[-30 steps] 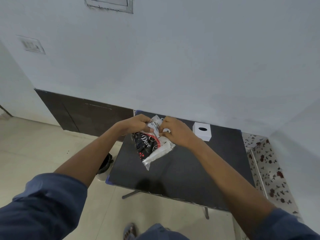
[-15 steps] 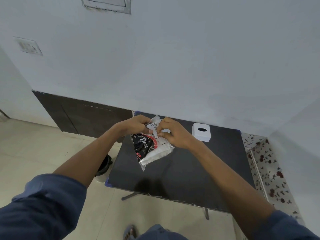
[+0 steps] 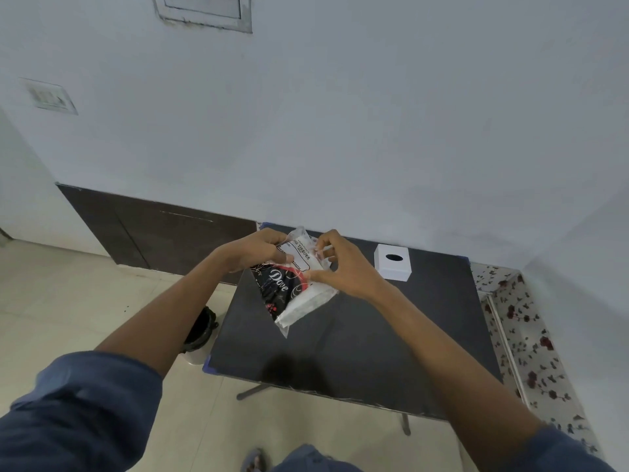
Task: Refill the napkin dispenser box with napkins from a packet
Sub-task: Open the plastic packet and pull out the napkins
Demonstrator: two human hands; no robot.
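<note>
A napkin packet (image 3: 295, 290), clear plastic with a black and red printed panel and white napkins inside, hangs tilted above the black table (image 3: 357, 349). My left hand (image 3: 258, 250) pinches its upper left end. My right hand (image 3: 343, 264) grips the upper right end, fingers pulling at the plastic. The white napkin dispenser box (image 3: 392, 266), with a dark oval slot on top, stands at the table's far right, a little right of my right hand.
The table stands against a pale wall. A dark bin (image 3: 200, 330) sits on the tiled floor left of the table. A floral-patterned surface (image 3: 531, 345) lies to the right. My foot (image 3: 253, 459) shows below.
Both hands have kept hold of the packet's top end and lifted it slightly; the right fingers have shifted on the plastic. The box has not moved.
</note>
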